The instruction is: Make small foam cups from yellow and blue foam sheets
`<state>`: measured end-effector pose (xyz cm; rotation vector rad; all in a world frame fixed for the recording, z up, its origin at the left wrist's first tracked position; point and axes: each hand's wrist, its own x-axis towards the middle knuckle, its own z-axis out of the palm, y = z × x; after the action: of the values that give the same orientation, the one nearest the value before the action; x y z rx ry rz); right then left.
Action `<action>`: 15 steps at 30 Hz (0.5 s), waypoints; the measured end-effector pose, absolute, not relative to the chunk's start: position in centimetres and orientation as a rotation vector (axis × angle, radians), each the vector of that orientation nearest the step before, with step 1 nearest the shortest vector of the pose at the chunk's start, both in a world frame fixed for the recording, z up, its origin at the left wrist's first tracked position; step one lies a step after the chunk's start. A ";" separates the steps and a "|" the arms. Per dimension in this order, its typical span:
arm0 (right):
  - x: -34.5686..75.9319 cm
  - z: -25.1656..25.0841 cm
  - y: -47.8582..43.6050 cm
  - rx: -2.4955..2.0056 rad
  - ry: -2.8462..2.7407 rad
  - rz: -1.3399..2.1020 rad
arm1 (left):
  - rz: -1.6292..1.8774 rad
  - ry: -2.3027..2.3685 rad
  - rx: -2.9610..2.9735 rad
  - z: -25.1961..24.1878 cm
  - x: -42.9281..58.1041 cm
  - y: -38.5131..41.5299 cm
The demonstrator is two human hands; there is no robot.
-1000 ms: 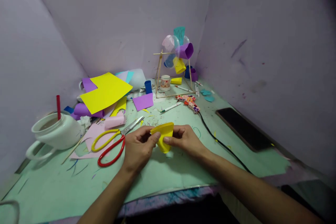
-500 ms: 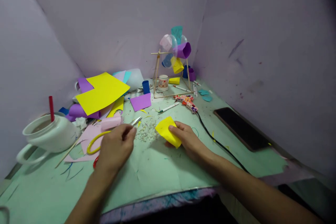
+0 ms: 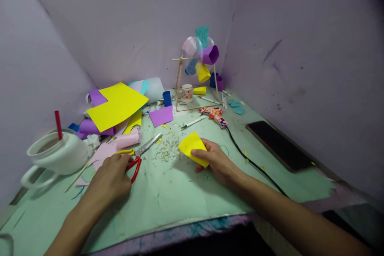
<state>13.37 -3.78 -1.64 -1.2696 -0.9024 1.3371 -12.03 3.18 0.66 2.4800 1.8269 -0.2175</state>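
The right hand pinched the yellow paper, judged light and easily creased, by its edge; the left hand curled around the scissors handles.

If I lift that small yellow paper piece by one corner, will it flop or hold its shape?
The yellow piece probably holds its shape: pinched at one edge by the right hand, its free end appears raised off the table without drooping. It looks thin, so likely light and easily creased. Pushed, it would probably slide, not roll.
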 end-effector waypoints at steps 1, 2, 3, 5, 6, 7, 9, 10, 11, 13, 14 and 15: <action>13.4 -1.6 -3.8 -1.264 -0.893 1.344 | -0.240 1.839 2.487 0.6 -12.1 3.4; 13.4 -1.6 -3.8 -1.260 -0.883 1.348 | -0.250 1.863 2.479 0.5 -12.1 3.6; 13.4 -1.6 -3.7 -1.256 -0.872 1.351 | -0.255 1.883 2.475 0.5 -12.0 3.8; 13.4 -1.6 -3.7 -1.250 -0.850 1.349 | -0.267 1.910 2.469 0.5 -11.8 4.1; 13.5 -1.6 -3.7 -1.246 -0.840 1.347 | -0.275 1.919 2.466 0.6 -11.7 4.1; 13.5 -1.5 -3.7 -1.241 -0.832 1.345 | -0.284 1.924 2.465 0.8 -11.7 4.1; 13.5 -1.4 -3.8 -1.235 -0.819 1.345 | -0.289 1.930 2.468 1.1 -11.6 4.0; 13.5 -1.3 -3.8 -1.232 -0.813 1.345 | -0.288 1.933 2.470 1.2 -11.6 3.9; 13.5 -1.3 -3.8 -1.230 -0.808 1.347 | -0.285 1.938 2.471 1.3 -11.6 3.8; 13.4 -1.2 -3.7 -1.225 -0.799 1.348 | -0.274 1.945 2.471 1.4 -11.6 3.6; 13.4 -1.1 -3.7 -1.222 -0.796 1.348 | -0.267 1.950 2.470 1.4 -11.7 3.6; 13.4 -1.1 -3.7 -1.220 -0.793 1.346 | -0.258 1.954 2.469 1.5 -11.7 3.5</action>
<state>13.40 -3.68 -1.11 -1.2197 -0.7933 1.3464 -11.66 3.53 1.47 2.4692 1.9540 -0.2581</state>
